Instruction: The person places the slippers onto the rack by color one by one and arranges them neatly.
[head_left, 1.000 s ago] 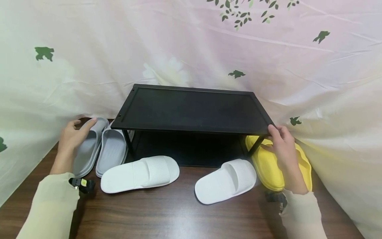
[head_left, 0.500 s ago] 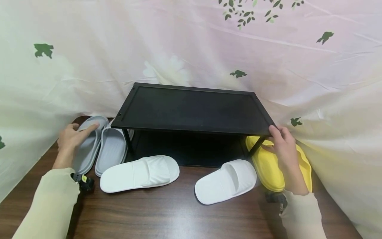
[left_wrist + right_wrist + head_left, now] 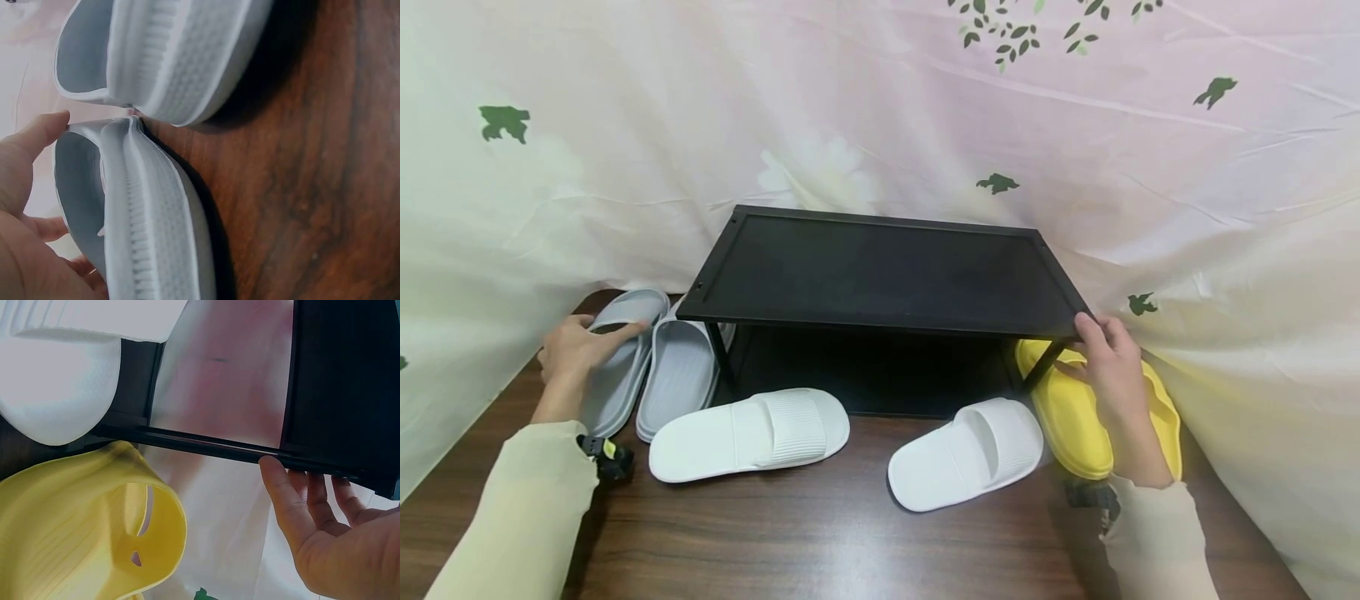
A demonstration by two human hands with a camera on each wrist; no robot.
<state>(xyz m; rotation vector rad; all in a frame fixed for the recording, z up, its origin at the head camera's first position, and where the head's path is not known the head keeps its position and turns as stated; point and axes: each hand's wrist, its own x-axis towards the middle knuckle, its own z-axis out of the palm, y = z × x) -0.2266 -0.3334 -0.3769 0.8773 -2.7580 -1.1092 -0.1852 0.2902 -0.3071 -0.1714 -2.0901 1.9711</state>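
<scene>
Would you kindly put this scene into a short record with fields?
left hand: grips the outer gray slipper
right hand: holds a top corner of the black rack
inner gray slipper: beside the rack
white slippers: two, in front of the rack
yellow footwear: right of the rack, partly hidden
surface: dark wood grain
backdrop: patterned cloth

No readable text or labels.
</scene>
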